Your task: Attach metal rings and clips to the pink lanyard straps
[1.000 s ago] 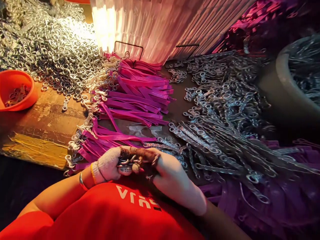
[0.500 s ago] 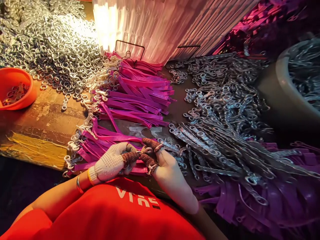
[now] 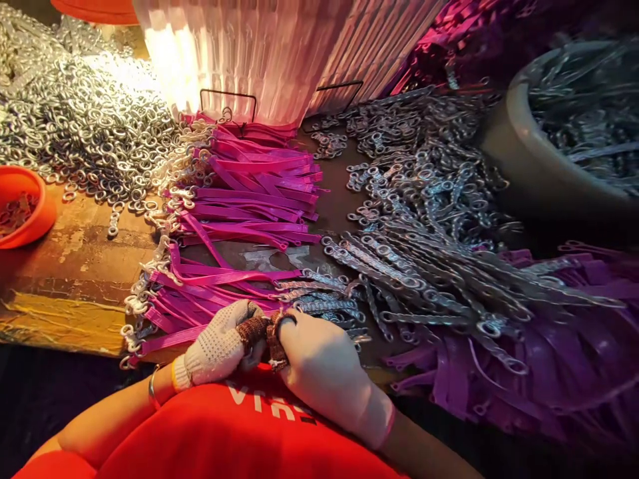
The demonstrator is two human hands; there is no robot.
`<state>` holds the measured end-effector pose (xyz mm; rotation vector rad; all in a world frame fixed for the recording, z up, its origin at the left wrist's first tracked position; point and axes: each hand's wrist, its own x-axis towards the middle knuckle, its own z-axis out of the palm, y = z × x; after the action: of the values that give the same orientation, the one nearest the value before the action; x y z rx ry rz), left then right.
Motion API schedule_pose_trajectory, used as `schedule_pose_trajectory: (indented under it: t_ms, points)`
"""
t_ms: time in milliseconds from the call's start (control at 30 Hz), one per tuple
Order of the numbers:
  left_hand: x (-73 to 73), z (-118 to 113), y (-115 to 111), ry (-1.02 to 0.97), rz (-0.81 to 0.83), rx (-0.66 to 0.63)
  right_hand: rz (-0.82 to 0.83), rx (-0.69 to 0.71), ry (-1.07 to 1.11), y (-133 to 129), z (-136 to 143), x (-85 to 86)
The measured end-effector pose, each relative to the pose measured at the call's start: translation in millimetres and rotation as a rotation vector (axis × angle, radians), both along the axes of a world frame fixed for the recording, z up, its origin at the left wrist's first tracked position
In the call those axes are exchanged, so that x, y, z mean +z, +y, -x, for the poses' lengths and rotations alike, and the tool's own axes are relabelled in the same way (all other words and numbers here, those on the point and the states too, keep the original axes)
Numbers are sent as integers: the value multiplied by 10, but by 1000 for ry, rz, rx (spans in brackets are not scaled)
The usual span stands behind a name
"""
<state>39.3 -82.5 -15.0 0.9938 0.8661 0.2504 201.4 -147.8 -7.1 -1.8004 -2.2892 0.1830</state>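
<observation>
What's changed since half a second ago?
The right hand has curled its fingers in toward the left hand; the ring between their fingertips is now out of clear sight. The camera view swung right. Magenta straps and loose rings lie as they were.

Gloved fingers (image 3: 252, 330) close together, magenta straps (image 3: 257, 198), rings (image 3: 100, 136)

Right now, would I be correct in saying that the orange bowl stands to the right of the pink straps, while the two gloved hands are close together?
Not quite: the orange bowl stands to the left of the pink straps, not the right, as the head view shows. The left hand and right hand, both gloved, are close together.
</observation>
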Motion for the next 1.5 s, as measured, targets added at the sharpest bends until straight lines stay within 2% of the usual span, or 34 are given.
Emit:
schedule_pose_trajectory:
  t_ms: [67, 133, 200, 267, 333, 400, 500, 533, 600, 733, 867, 1067, 1200, 1300, 1367, 1433, 1500]
  points:
    - [-24, -11, -32, -7, 35, 45, -104, -8, -97, -38, 39, 11]
    - [-18, -26, -49, -9, 41, 75, -120, -19, -83, -69, 65, -21]
    - [23, -41, -45, -4, 28, 75, -29, -35, 122, -85, 76, -80]
    - [81, -48, -7, 7, -4, 63, 138, -70, 438, -85, 60, -129]
    - [124, -28, 86, 50, -114, -5, 269, -135, 666, -66, -10, -136]
    - [123, 30, 246, 174, -382, -68, 254, -229, 728, -23, -153, -109]
    - [28, 175, 569, 457, -889, -45, 70, -421, 640, 108, -468, -93]
    - [-17, 225, 677, 537, -1001, -50, 34, -457, 584, 172, -572, -113]
    - [-106, 306, 855, 636, -1112, -146, 41, -439, 446, 322, -728, -191]
    - [-216, 360, 982, 709, -1133, -379, 223, -356, 80, 609, -767, -361]
    - [-209, 373, 902, 877, -1142, -455, 385, -396, -161, 701, -635, -377]
    - [-70, 508, 803, 1119, -1219, -655, 534, -407, -199, 540, -468, -290]
    - [52, 592, 837, 1150, -1163, -650, 510, -377, -127, 389, -425, -309]
    - [107, 445, 910, 1015, -1248, -538, 329, -388, 34, 291, -510, -391]
    - [106, 185, 969, 852, -1344, -520, 171, -404, 172, 248, -608, -463]
    - [69, -167, 1032, 739, -1390, -608, 62, -416, 283, 224, -705, -527]
    - [7, -527, 1089, 791, -1375, -721, 8, -433, 355, 215, -774, -570]
